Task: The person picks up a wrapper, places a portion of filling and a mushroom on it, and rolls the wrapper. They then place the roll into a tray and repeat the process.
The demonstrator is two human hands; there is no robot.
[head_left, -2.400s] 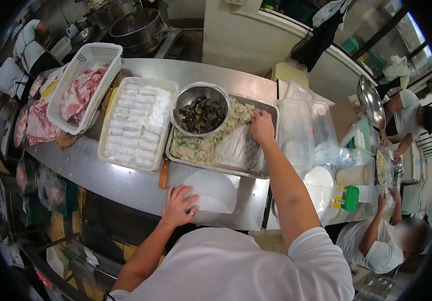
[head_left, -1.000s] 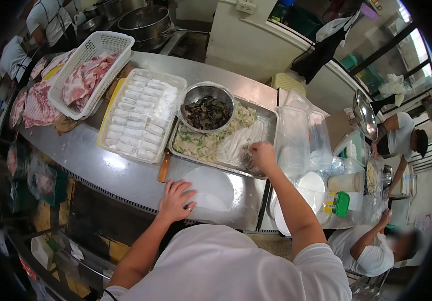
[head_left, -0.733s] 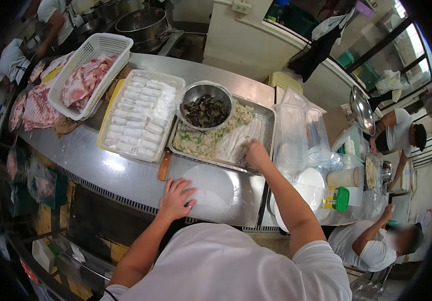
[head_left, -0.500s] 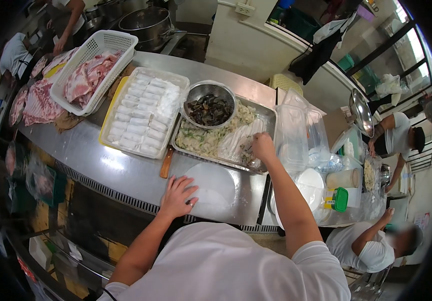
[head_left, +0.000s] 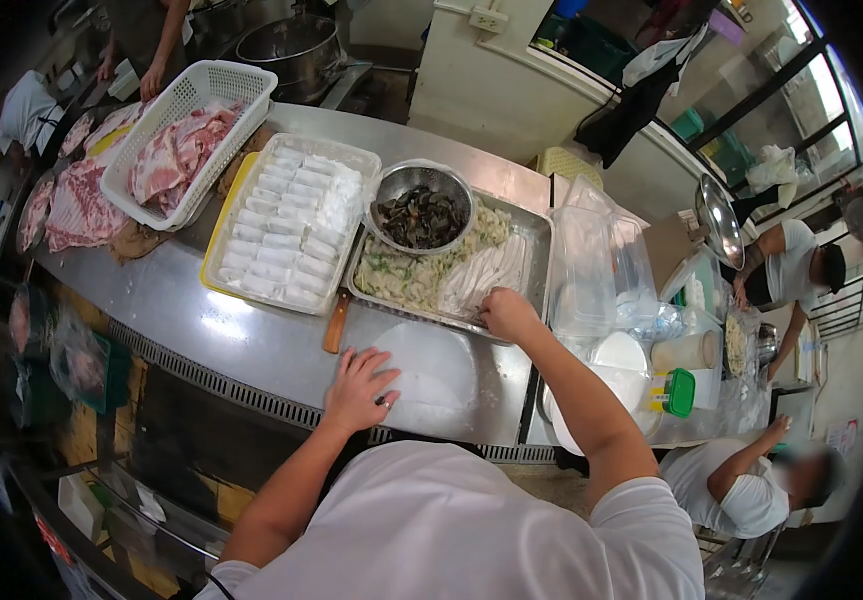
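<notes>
A thin, translucent white round wrapper (head_left: 421,365) lies on the steel counter in front of me. My left hand (head_left: 359,390) rests open at the wrapper's left edge, fingers spread. My right hand (head_left: 509,313) is closed, fingertips down at the front right of a metal tray (head_left: 541,240). It touches or nearly touches the pale white strips (head_left: 481,275) there; what it pinches is hidden. Chopped pale filling with green bits (head_left: 391,268) covers the tray's left part. A metal colander of dark, wet pieces (head_left: 419,215) stands over the tray's back left.
A white tray of wrapped rolls (head_left: 281,240) and a wooden-handled knife (head_left: 335,325) lie left. Farther left stands a white basket of raw meat (head_left: 186,160). Clear plastic containers (head_left: 583,265) and a green-lidded tub (head_left: 679,393) are right. Other people work at both sides.
My right hand has moved left and toward me, to the tray's front edge. The left hand has barely shifted. At far left, a co-worker's arm has moved toward the meat basket.
</notes>
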